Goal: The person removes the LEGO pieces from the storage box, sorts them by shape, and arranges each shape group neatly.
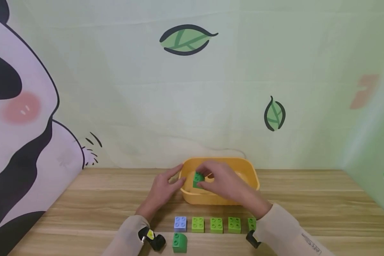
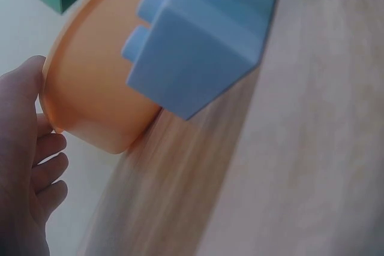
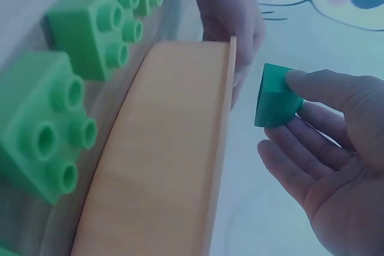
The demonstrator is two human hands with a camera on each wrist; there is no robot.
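Note:
My right hand point(image 1: 222, 179) pinches a dark green toy building brick point(image 1: 197, 180) between thumb and fingers, above the yellow plastic tub point(image 1: 208, 200). In the right wrist view, the green brick point(image 3: 277, 95) shows a smooth slanted side and sits clear of the tub wall point(image 3: 159, 142). Against the tub's left end rests my left hand point(image 1: 163, 186), its thumb and index finger spread along the rim. From the left wrist view, the left hand point(image 2: 21, 154) has its thumb at the rim and the other fingers loosely bent beside it.
In front of the tub runs a row of a blue brick point(image 1: 180, 224) and several light green bricks point(image 1: 197, 224); my right sleeve partly covers the last. Nearer stands another dark green brick point(image 1: 180, 243) with a rounded side. Behind the wooden table point(image 1: 307, 202) hangs a printed cloth point(image 1: 131, 89).

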